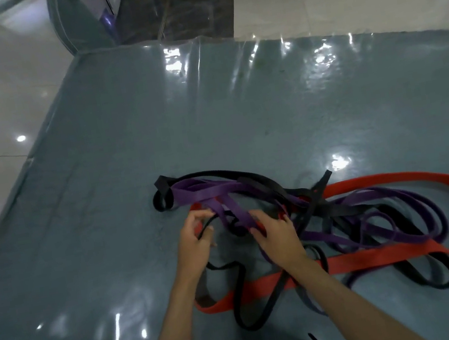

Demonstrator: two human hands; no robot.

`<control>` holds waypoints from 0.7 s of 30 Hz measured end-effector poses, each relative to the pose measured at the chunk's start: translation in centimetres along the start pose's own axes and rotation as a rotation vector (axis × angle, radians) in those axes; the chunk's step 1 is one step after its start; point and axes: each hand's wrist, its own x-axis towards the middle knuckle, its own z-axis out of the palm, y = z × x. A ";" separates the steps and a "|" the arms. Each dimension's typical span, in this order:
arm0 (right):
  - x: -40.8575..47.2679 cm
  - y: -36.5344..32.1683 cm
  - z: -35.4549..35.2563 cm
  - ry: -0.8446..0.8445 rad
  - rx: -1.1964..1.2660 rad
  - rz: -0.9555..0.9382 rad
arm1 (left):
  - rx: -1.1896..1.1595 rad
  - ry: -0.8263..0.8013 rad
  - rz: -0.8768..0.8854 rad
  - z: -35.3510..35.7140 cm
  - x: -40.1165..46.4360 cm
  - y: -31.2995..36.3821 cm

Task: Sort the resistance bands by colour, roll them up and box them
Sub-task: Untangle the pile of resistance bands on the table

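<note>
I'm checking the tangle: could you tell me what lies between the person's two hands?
In the head view, purple band strands cross between the left hand and right hand, over a thin black band.

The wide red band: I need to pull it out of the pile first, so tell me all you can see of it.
The wide red band is a flat, matte, rubbery-looking strap, the broadest in the tangle. It lies slack on the grey mat, looping from the far right round toward the person's arms. Black bands and purple bands cross over it, and the right forearm hides part of it. Neither hand plainly holds it.
</note>
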 end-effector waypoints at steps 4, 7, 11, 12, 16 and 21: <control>1.3 0.9 -1.7 0.035 0.136 -0.027 | -0.025 0.061 -0.349 -0.1 2.8 0.0; 1.8 1.6 -1.8 -0.067 0.205 -0.015 | 0.024 0.038 -0.598 -0.8 4.6 -1.5; 2.1 1.9 -1.8 -0.346 0.185 0.017 | 0.182 -0.079 -0.557 -1.9 6.0 -2.6; 2.1 1.8 -1.6 -0.367 0.158 0.010 | 0.251 -0.063 -0.523 -2.0 6.1 -2.5; 1.8 1.5 -0.4 -0.408 0.083 -0.002 | 0.353 0.217 -0.421 -1.6 6.1 -1.6; 1.1 1.1 -0.7 -0.466 0.043 -0.008 | -0.329 0.399 -0.313 -0.9 7.1 -0.1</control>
